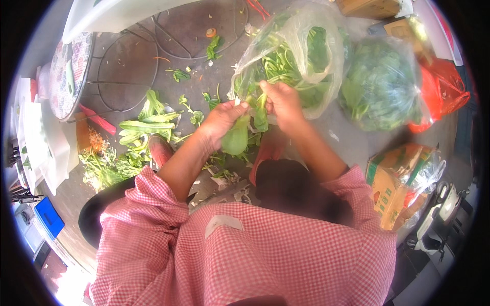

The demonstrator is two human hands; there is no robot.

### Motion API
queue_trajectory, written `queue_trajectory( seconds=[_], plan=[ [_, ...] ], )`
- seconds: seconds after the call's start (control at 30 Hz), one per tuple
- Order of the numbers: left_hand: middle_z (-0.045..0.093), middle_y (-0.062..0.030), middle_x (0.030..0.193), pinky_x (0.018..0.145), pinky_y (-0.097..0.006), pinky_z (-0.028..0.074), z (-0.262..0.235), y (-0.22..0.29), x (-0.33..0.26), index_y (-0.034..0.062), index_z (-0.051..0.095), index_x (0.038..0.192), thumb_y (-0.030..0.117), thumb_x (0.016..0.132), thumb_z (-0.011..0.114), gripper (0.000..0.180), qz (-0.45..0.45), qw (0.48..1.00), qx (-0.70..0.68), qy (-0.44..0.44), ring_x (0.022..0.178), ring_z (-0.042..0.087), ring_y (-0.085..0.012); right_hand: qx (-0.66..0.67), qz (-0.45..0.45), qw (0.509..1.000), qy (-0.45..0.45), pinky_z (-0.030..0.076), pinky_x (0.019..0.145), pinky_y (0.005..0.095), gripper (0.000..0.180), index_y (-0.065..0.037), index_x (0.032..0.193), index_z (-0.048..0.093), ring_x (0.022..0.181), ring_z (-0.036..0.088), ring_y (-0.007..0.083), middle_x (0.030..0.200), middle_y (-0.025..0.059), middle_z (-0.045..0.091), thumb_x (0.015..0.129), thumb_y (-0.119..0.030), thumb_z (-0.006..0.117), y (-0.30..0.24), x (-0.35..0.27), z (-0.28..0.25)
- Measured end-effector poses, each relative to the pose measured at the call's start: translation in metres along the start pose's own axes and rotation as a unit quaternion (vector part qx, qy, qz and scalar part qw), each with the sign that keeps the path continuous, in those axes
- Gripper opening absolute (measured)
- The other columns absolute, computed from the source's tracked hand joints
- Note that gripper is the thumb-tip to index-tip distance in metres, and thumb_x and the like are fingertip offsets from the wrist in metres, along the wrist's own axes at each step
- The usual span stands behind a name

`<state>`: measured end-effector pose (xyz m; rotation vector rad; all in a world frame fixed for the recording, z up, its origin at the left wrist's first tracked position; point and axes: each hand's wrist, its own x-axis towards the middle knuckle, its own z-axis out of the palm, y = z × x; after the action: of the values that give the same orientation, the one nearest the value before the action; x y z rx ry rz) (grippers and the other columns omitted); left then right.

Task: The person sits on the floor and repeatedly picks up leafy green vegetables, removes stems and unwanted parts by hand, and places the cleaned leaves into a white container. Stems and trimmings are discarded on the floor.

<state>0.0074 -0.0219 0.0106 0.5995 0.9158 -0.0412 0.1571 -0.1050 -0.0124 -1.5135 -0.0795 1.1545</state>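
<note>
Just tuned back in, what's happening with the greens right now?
A person in a pink checked top is working over leafy greens on the ground. The left hand and right hand both grip one bunch of greens at the mouth of an open clear bag that holds more. Loose leaves and trimmings lie to the left. A second bag of greens, tied shut, sits to the right, with a cardboard box nearer the person.

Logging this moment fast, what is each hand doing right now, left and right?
Left hand: closed on the leafy green vegetable, fingers pinching its stalk.
Right hand: closed on the same vegetable at its stem end, just in front of the clear plastic bag of greens.
</note>
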Motion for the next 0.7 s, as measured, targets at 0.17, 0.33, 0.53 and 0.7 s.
queue_trajectory(
  seconds=[0.17,0.33,0.53,0.7],
  plan=[
    [0.062,-0.0043,0.085,0.063,-0.027,0.049,0.015,-0.012,0.007,0.0017,0.06,0.101,0.021,0.083,0.068,0.027,0.124,0.97,0.196,0.072,0.071,0.057,-0.0111,-0.089,-0.09,0.99,0.053,0.04,0.043,0.0255,0.032,-0.003,0.064,0.052,0.049,0.049,0.0088,0.056,0.0015,0.054,0.076,-0.022,0.074,0.007,-0.001,0.013],
    [0.061,-0.0078,0.067,0.06,-0.029,0.047,0.006,-0.019,0.025,-0.0007,0.064,0.084,0.02,0.08,0.067,0.021,0.193,0.886,0.408,0.102,0.063,0.054,-0.0099,-0.23,-0.198,0.951,0.06,0.042,0.046,0.0302,0.031,-0.002,0.063,0.051,0.049,0.052,0.0125,0.054,0.0048,0.054,0.071,-0.019,0.076,0.017,0.005,0.007],
    [0.057,-0.0176,0.062,0.057,-0.037,0.047,-0.01,0.002,0.023,0.0007,0.064,0.078,0.019,0.073,0.065,0.019,0.271,0.727,0.629,0.053,0.055,0.057,-0.0236,-0.444,-0.268,0.855,-0.004,0.044,0.049,0.0341,0.027,-0.003,0.066,0.055,0.052,0.057,0.0154,0.054,0.009,0.056,0.069,-0.019,0.076,0.01,0.002,-0.001],
    [0.055,-0.0178,0.061,0.053,-0.036,0.045,-0.029,0.029,0.004,0.0011,0.064,0.078,0.016,0.073,0.065,0.016,0.224,0.729,0.647,-0.011,0.052,0.056,-0.0239,-0.27,-0.051,0.958,-0.079,0.046,0.051,0.0341,0.031,-0.003,0.064,0.057,0.052,0.058,0.0163,0.058,0.0099,0.06,0.072,-0.027,0.075,0.018,0.006,-0.018]
  ],
)
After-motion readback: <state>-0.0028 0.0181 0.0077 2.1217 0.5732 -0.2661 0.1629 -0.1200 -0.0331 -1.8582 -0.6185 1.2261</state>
